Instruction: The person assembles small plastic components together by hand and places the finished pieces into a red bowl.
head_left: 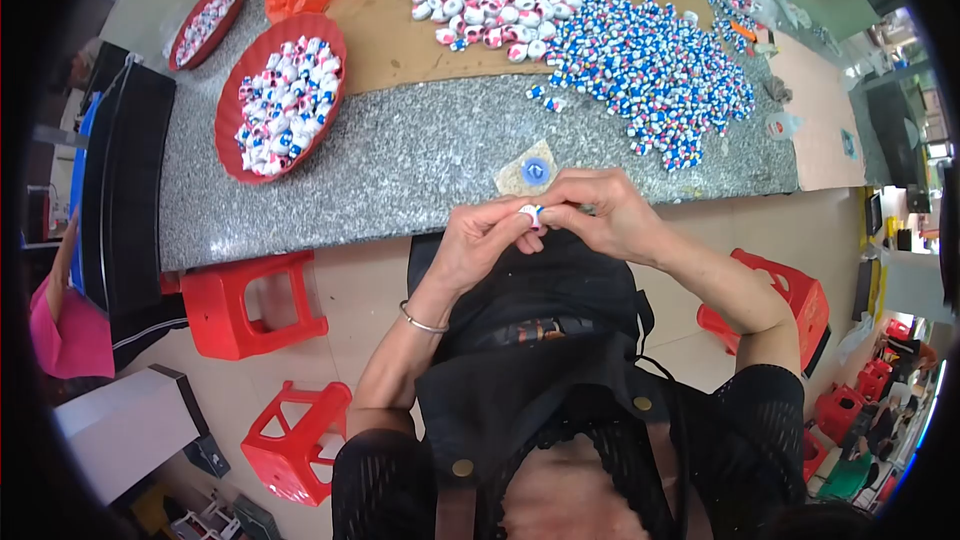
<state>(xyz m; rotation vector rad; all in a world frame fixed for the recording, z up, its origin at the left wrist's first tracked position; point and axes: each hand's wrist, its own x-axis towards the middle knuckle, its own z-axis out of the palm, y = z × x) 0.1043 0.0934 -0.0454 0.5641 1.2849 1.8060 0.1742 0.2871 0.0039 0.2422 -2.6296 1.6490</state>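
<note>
The left hand [478, 240] and right hand [608, 212] both pinch a small white piece [531, 211] between them, just off the near edge of the worktop [420, 150]. Neither hand is clearly nearer; the piece's long axis cannot be told. A blue disc [536, 172] lies just beyond, on the far side

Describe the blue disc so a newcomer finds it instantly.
Start at the speckled grey counter, along its near edge. Just beyond the right-hand fingers lies a pale scrap; the blue disc on it is single and round, unlike the small pieces heaped farther back.
</note>
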